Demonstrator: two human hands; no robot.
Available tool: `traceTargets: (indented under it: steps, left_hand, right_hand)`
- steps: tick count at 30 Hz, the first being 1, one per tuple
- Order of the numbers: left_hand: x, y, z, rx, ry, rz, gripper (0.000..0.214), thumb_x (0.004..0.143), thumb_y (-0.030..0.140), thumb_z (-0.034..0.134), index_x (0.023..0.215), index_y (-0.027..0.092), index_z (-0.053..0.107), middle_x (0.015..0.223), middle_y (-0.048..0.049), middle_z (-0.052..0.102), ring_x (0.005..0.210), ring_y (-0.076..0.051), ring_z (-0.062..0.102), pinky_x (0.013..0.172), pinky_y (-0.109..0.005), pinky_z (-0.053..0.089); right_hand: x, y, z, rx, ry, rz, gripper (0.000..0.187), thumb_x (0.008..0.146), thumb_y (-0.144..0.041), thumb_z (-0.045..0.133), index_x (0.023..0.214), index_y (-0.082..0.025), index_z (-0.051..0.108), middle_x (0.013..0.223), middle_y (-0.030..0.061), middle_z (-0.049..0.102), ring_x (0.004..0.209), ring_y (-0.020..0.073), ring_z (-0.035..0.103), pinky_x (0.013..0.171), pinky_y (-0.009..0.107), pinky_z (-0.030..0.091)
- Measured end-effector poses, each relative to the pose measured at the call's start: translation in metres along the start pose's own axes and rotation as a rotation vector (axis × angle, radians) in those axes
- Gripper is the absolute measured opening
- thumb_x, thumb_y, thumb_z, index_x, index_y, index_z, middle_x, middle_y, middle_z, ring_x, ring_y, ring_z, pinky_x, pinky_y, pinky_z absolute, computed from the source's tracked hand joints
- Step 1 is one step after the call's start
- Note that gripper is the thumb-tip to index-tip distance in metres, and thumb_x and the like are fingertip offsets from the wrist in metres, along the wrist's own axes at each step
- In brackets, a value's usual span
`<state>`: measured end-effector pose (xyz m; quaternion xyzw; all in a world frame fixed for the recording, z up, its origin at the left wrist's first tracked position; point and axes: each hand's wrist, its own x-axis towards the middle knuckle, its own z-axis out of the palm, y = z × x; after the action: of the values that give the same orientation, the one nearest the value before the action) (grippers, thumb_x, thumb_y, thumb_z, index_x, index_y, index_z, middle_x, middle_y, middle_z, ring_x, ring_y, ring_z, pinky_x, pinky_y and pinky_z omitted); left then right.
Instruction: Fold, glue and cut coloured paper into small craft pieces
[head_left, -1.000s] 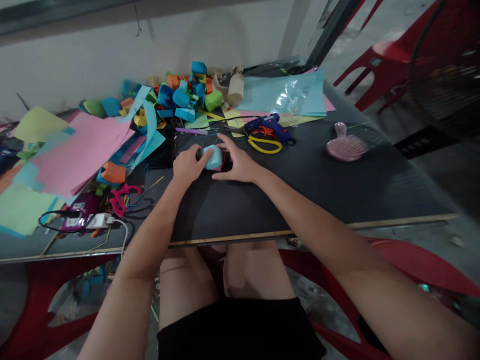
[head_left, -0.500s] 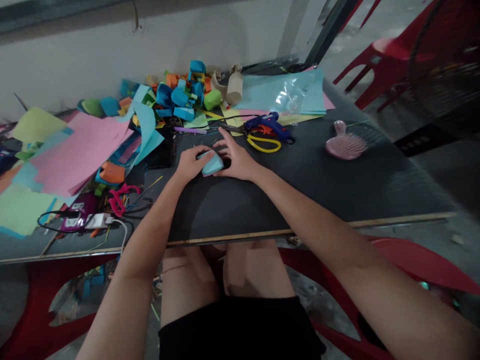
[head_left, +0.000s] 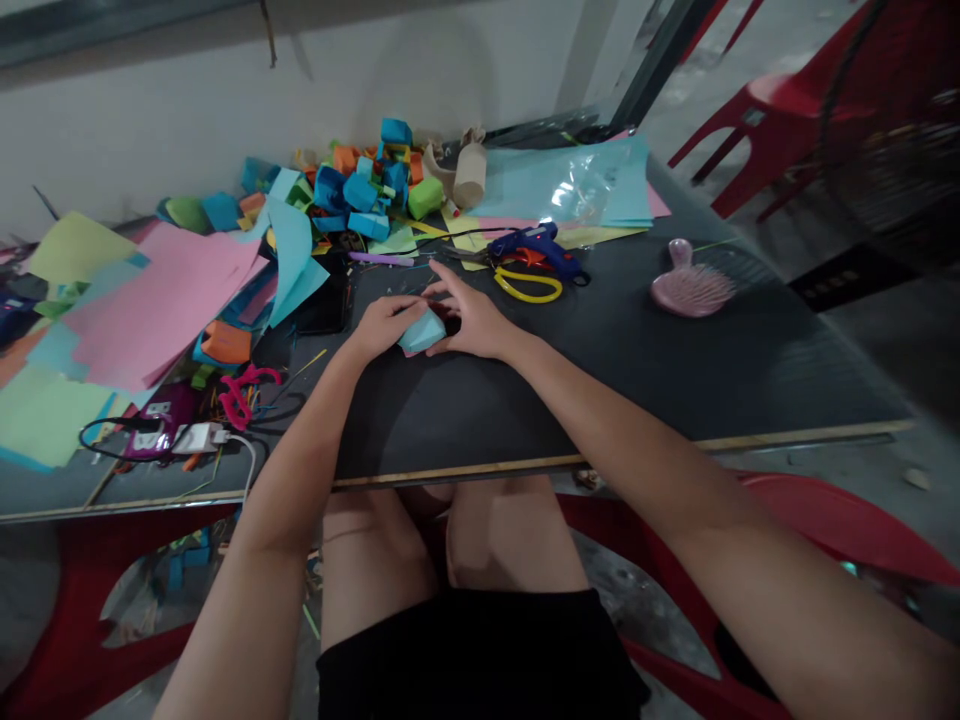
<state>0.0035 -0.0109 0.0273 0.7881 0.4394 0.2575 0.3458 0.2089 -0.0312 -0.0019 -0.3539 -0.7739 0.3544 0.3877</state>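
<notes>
A small folded light blue paper piece (head_left: 422, 331) lies on the black table top (head_left: 600, 360), between both of my hands. My left hand (head_left: 382, 322) curls over its left side, fingers closed on the paper. My right hand (head_left: 471, 318) presses on its right side with the fingers bent over it. A small dark thing shows just behind the paper, partly hidden by my right hand.
A blue glue gun (head_left: 540, 246) and yellow-handled scissors (head_left: 527, 285) lie just behind my hands. Coloured paper sheets (head_left: 157, 300) and folded paper cubes (head_left: 367, 190) crowd the left and back. A pink hairbrush (head_left: 690, 288) lies to the right. Cables and a plug (head_left: 195, 438) sit front left.
The blue paper piece has been turned and flattened between my hands. Both hands have shifted slightly around it and stay on the same spot of the table.
</notes>
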Motion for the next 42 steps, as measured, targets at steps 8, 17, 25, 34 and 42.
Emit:
traceTargets:
  steps: [8,17,25,34,42]
  left_hand:
    - [-0.005,0.008,0.003,0.202,0.21,0.263,0.039,0.095,0.047,0.047,0.113,0.019,0.068,0.116,-0.01,0.07,0.107,-0.021,0.065,0.096,-0.035,0.051]
    - [-0.011,0.008,-0.011,0.43,0.192,0.463,0.066,0.085,0.073,0.051,0.125,0.022,0.063,0.133,-0.0143,0.057,0.121,-0.029,0.058,0.105,-0.046,0.046]
    - [-0.009,-0.004,-0.016,0.399,0.142,0.359,0.11,0.062,0.079,0.071,0.148,0.02,0.038,0.141,-0.0202,0.048,0.126,-0.038,0.054,0.102,-0.052,0.048]
    - [0.002,-0.028,-0.028,-0.011,0.217,0.344,0.109,0.067,0.07,0.075,0.153,0.028,0.022,0.131,-0.0155,0.06,0.121,-0.032,0.062,0.093,-0.043,0.056]
    - [0.0,-0.01,-0.012,-0.013,0.154,0.423,0.09,0.072,0.064,0.075,0.145,0.024,0.041,0.134,-0.0152,0.06,0.12,-0.028,0.063,0.1,-0.043,0.054]
  right_hand:
    - [-0.002,-0.007,-0.001,-0.139,0.027,0.005,0.119,0.06,-0.038,0.09,0.157,-0.032,0.022,0.145,0.0149,0.048,0.116,0.0331,0.06,0.096,0.054,0.054]
    - [0.003,-0.001,-0.005,-0.323,0.061,-0.001,0.072,0.073,-0.051,0.079,0.133,-0.02,0.054,0.131,0.0177,0.056,0.122,0.0356,0.056,0.104,0.056,0.048]
    - [-0.002,-0.004,-0.008,-0.237,0.069,0.037,0.092,0.07,-0.034,0.077,0.15,-0.023,0.033,0.137,0.0171,0.055,0.118,0.0333,0.061,0.098,0.052,0.054]
    - [-0.001,-0.006,-0.007,-0.246,0.142,0.036,0.095,0.072,-0.026,0.076,0.153,-0.025,0.027,0.132,0.0146,0.06,0.118,0.0322,0.062,0.099,0.052,0.053]
    - [0.001,-0.009,-0.003,-0.256,0.132,0.034,0.109,0.071,-0.033,0.081,0.158,-0.024,0.016,0.139,0.0167,0.055,0.125,0.0356,0.057,0.105,0.057,0.047]
